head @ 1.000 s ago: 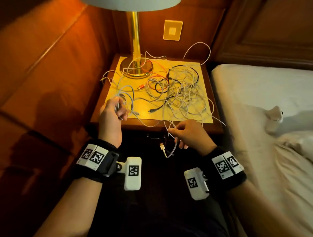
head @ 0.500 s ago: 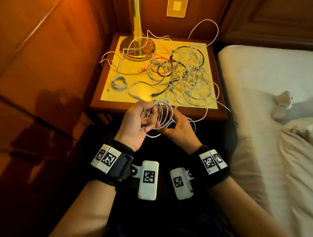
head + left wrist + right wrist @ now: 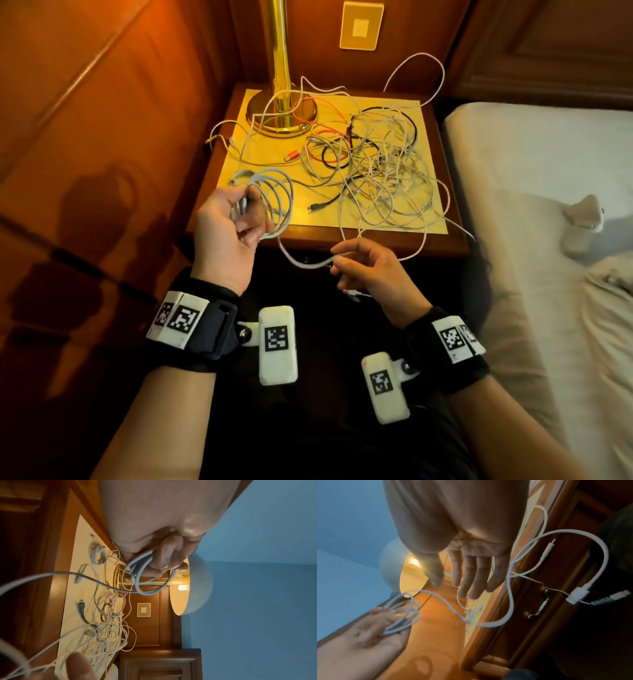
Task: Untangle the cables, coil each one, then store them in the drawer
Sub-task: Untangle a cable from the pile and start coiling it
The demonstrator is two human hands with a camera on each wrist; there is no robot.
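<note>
Nearest to me, my right hand [image 3: 373, 270] hangs in front of the nightstand [image 3: 342, 236], below its front edge, palm turned left. In the head view its thumb and forefinger seem to pinch the loose run of a white cable [image 3: 301, 262]; the right wrist view shows the fingers [image 3: 471, 574] nearly straight with the cable passing beside them, so I cannot tell if it truly grips. The cable's tail sags under that hand and ends in a white plug [image 3: 576, 595] hanging before the drawer [image 3: 556, 588] with its brass handle [image 3: 537, 604].

My left hand [image 3: 229, 233] sits a little higher and farther, over the nightstand's front left corner, palm up, fingers curled tight around the coil [image 3: 274, 202] of the same smooth, round white cable, several loops standing up from the fist. There is open room between the two hands and to the left along the wood wall panel [image 3: 102, 137]; the bed [image 3: 534, 205] lies just beside the nightstand on the right.

Beyond, on the yellow tabletop, a small coiled white bundle [image 3: 97, 553] lies near the left edge. The tangle [image 3: 380, 168] of thin white, black and orange cables fills the middle and right, some loops spilling over the front and rear edges. At the back stands the polished brass lamp [image 3: 282, 113].
</note>
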